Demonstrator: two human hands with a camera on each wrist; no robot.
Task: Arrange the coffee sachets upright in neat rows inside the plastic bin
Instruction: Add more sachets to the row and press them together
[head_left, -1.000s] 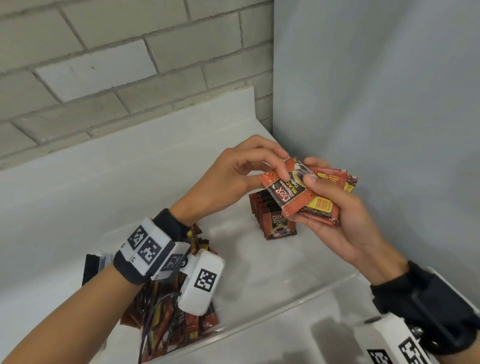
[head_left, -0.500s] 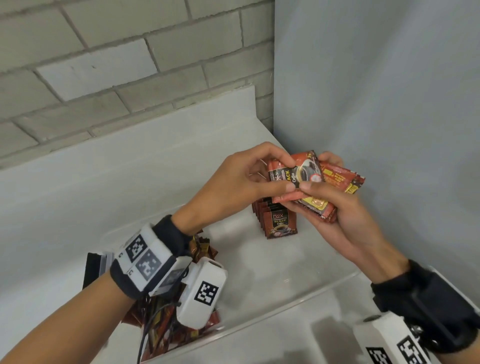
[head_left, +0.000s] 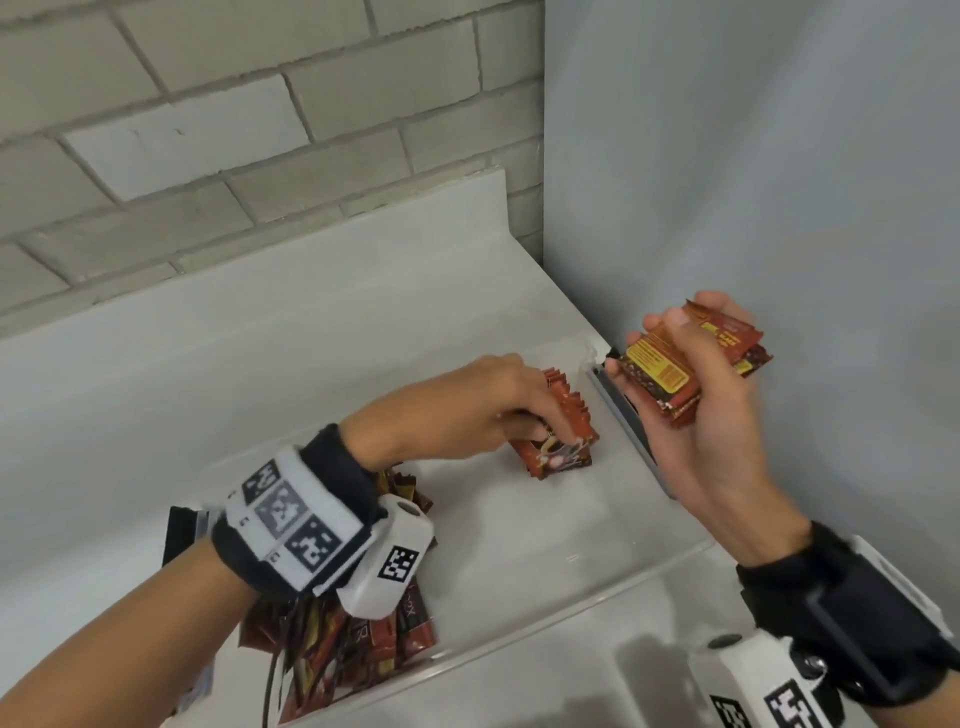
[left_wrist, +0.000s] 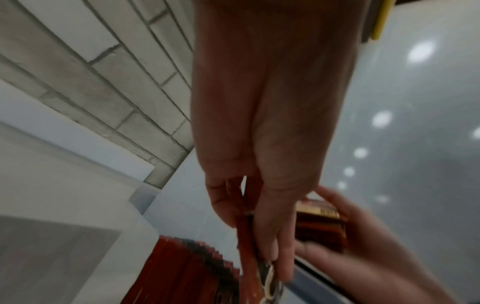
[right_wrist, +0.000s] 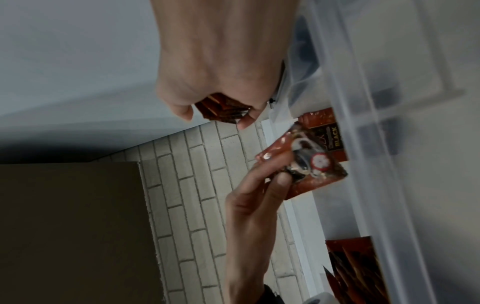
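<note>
Clear plastic bin (head_left: 545, 587): upright row of coffee sachets (head_left: 563, 415) at far right; loose sachet heap (head_left: 363, 639) at near left. Left hand (head_left: 467, 410) pinches single sachet (right_wrist: 306, 164) against row's near end. Right hand (head_left: 691, 415), fingers curled, grips sachet stack (head_left: 675, 374) above bin's right rim.

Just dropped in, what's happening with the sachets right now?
The left hand pinches one sachet at the front of the upright row in the clear plastic bin. The right hand holds a small stack of sachets above the bin's edge. A loose pile waits at the bin's near-left end.
</note>
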